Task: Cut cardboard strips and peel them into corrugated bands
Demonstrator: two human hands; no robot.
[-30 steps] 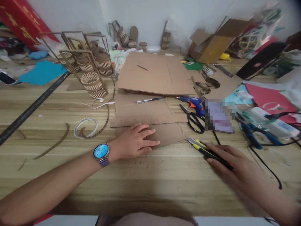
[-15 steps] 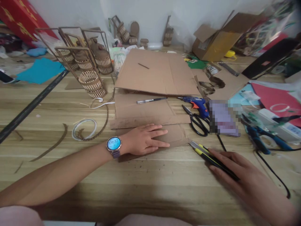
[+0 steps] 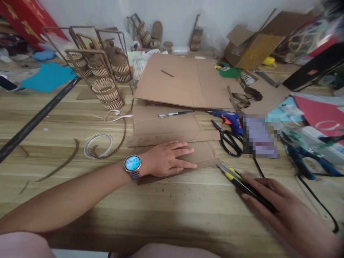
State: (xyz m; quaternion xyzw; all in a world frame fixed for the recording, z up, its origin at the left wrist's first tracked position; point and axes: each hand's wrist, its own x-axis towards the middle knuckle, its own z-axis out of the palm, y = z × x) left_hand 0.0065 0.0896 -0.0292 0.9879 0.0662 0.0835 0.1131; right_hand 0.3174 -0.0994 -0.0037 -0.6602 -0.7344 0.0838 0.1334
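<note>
Left hand: palm down, fingers spread and grasping nothing, it rests on a small cardboard piece at the near middle of the table, a watch at its wrist; right hand: closed round a utility knife, whose blade points at that piece's right end (whether they touch, one cannot tell). Beyond lie a cardboard strip, a pen and a large cardboard sheet, with scissors and a blue glue gun to the right; slatted baskets stand far left.
</note>
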